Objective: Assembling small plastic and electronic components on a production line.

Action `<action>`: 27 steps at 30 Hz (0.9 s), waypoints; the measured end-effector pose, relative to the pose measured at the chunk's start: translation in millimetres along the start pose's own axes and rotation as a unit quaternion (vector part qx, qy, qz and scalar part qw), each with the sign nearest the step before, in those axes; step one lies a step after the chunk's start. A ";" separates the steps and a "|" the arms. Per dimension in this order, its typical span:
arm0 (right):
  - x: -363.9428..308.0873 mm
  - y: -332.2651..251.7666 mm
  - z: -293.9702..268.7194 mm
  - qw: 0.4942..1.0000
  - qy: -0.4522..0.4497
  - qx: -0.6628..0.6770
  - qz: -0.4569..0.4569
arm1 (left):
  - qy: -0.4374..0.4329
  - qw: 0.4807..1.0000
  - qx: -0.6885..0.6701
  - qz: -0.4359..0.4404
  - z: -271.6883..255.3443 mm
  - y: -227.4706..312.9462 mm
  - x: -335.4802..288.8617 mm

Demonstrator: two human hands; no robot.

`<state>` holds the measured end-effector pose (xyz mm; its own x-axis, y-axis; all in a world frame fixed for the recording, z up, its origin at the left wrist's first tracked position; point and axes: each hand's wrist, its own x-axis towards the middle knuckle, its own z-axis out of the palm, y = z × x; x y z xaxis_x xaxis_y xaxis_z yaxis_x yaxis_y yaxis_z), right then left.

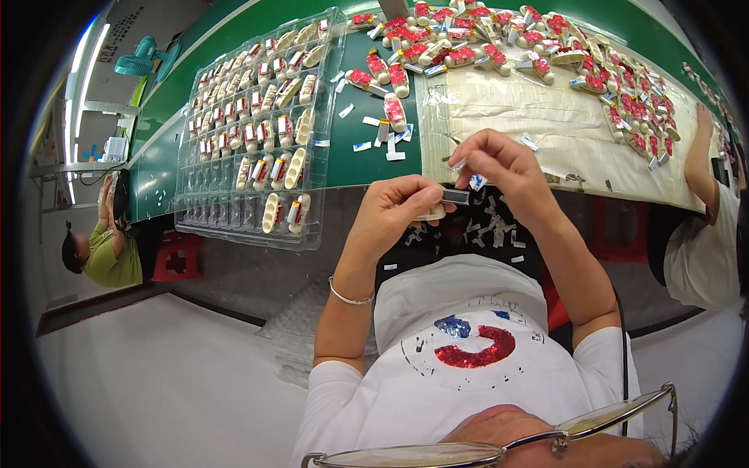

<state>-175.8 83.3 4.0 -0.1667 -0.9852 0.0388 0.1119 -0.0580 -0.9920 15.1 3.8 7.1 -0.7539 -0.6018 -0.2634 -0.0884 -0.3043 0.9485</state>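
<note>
My left hand (402,204) is closed on a small cream plastic part (431,213), fingers wrapped round it just in front of the table edge. A dark rectangular piece with a silvery edge (456,197) sticks out from it to the right. Thumb and fingertips of my right hand (503,165) are pinched on a small white slip (459,165), a little above that piece. The two hands are close together but apart. Small white and blue slips (477,182) lie just beyond, and more white scraps (491,231) are scattered on the dark cloth over my lap.
A clear compartment tray (222,210) at left holds rows of cream parts. Loose red-and-cream parts with silver cylinders (395,111) lie on the green table (355,168), heaped further right on a pale taped sheet (499,101). A co-worker's arm (702,160) rests at right; another person (117,249) sits far left.
</note>
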 end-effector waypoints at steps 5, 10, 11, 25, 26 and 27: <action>-4.6 5.4 -14.9 0.970 -0.143 -0.193 -0.046 | 0.025 0.999 -0.014 0.025 0.3 -3.3 -1.0; -13.2 -2.2 2.3 0.979 -0.034 -0.197 -0.045 | 0.064 0.992 -0.099 0.040 4.2 -9.1 0.6; -12.2 -0.6 5.0 0.984 -0.004 -0.157 -0.079 | 0.064 0.992 -0.098 0.040 6.5 -10.3 0.9; -7.6 10.1 26.2 0.925 0.086 -0.257 -0.266 | 0.124 0.976 -0.171 0.059 23.3 -17.9 1.0; -8.2 9.5 26.5 0.940 0.091 -0.223 -0.242 | 0.123 0.976 -0.172 0.058 23.6 -17.2 0.6; -8.7 8.8 26.6 0.953 0.097 -0.189 -0.218 | 0.091 0.971 -0.210 0.072 23.9 -15.1 -0.4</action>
<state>-147.3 87.1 -1.8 -0.2986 -0.8308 0.4698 -0.3631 -0.3564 -0.8609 1.2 26.3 -2.9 -0.6074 -0.7698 -0.1964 0.3122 -0.4586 0.8320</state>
